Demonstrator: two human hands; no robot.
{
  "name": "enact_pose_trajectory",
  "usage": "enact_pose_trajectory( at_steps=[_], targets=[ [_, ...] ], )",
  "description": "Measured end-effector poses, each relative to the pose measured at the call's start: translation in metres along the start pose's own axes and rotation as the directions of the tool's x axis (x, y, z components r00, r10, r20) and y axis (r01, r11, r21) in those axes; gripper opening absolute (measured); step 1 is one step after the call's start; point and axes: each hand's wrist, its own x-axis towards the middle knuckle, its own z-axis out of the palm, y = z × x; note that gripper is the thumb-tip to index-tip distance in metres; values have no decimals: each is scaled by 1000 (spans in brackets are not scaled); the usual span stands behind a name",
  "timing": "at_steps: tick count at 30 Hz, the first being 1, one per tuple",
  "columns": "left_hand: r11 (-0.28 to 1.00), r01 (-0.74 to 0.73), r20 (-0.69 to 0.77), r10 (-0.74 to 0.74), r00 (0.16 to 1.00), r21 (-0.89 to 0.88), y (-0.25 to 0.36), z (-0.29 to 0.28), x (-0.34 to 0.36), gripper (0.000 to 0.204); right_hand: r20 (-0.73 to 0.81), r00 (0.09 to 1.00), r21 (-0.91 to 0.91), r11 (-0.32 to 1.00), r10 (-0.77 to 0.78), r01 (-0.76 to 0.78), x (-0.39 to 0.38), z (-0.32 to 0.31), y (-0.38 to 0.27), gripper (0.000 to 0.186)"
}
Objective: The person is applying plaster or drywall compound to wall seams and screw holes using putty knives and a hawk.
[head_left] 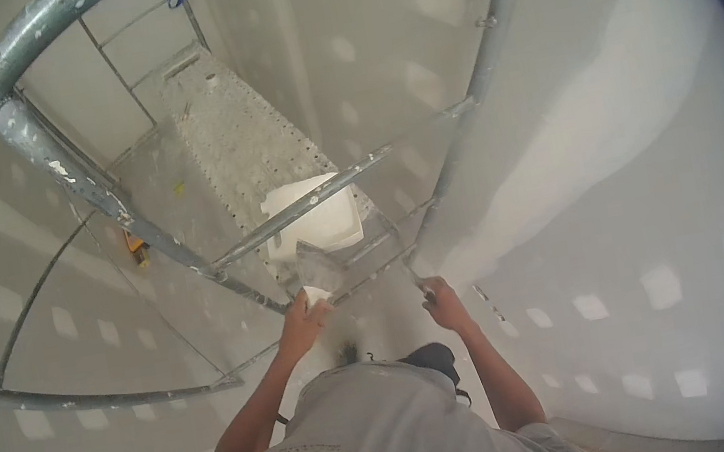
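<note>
Scraper (322, 264), by the platform's (236, 127) near end, is held in the closed left hand (301, 326); right hand (445, 305) grips a narrow tool (417, 274). Walls (557, 235) bear plaster patches (662, 287); what remains cannot be told.

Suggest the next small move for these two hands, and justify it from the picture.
Probably bring the slim tool in the right hand across to the flat grey blade in the left hand: each hand has a tool gripped in front of the body, and the two tools are apart.
</note>
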Motion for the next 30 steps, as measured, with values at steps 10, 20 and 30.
enact_pose_trajectory(
  at_steps=[10,20,30],
  targets=[
    [922,153,-144,-216,966,-357,-72,21,6,24,359,928,486,828,103,-280,164,5,3,45],
    [938,16,-421,-171,891,-346,-87,74,3,24,459,839,191,955,-293,228,299,71,12,34],
    [854,41,-429,-301,852,-519,-69,75,33,25,573,795,-34,964,-198,265,309,147,23,33]
  ],
)
